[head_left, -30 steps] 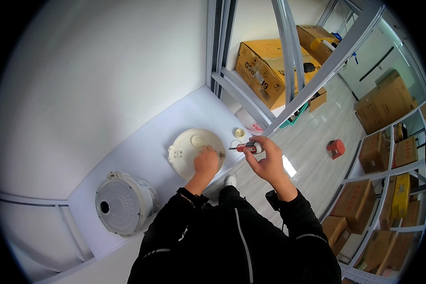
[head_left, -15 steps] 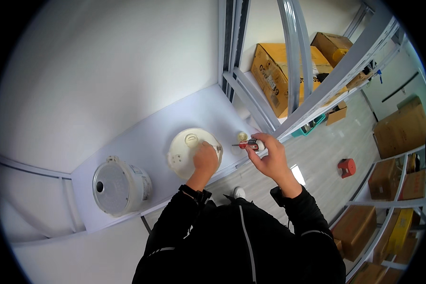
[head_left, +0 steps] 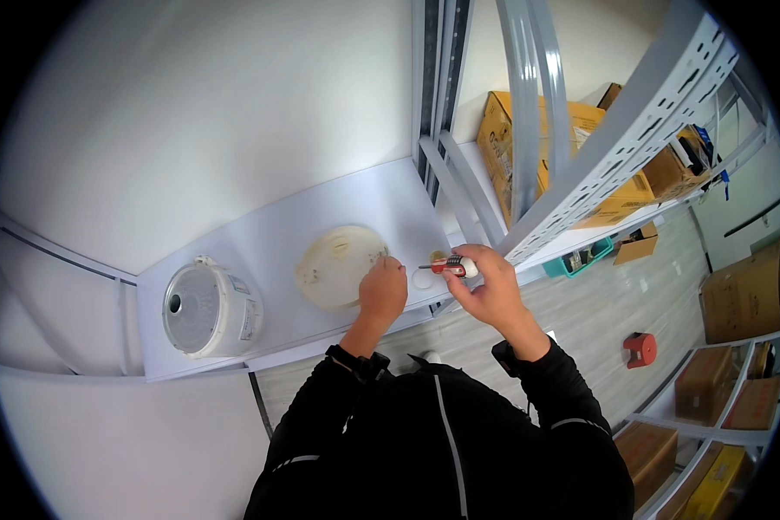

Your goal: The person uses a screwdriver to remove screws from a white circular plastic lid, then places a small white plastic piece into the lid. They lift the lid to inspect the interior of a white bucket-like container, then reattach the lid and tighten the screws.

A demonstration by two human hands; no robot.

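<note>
A round cream-white plastic cover (head_left: 321, 277) lies on the pale shelf, slightly blurred. My left hand (head_left: 383, 293) is closed in a pinch by the cover's right edge; whatever its fingertips hold is hidden or too small to name. In my right hand (head_left: 494, 295) is a short screwdriver (head_left: 452, 266) with a red, black and white handle, its shaft pointing left. Just beyond the screwdriver sits a small yellowish round part (head_left: 438, 256), partly covered by it. A thin whitish ring-like piece (head_left: 422, 279) lies between both hands.
A white cylindrical drum-like housing (head_left: 217, 308) stands on the shelf's (head_left: 277, 230) left part. Grey metal uprights (head_left: 522, 113) rise at the right. Beyond are a yellow carton (head_left: 496, 130), a teal bin (head_left: 578, 260), a red stool (head_left: 640, 349) and shelved brown boxes (head_left: 704, 381).
My left hand has shifted from over the cover to its right edge, still closed. The right hand keeps the screwdriver near the same spot. The whole view has tilted slightly.
</note>
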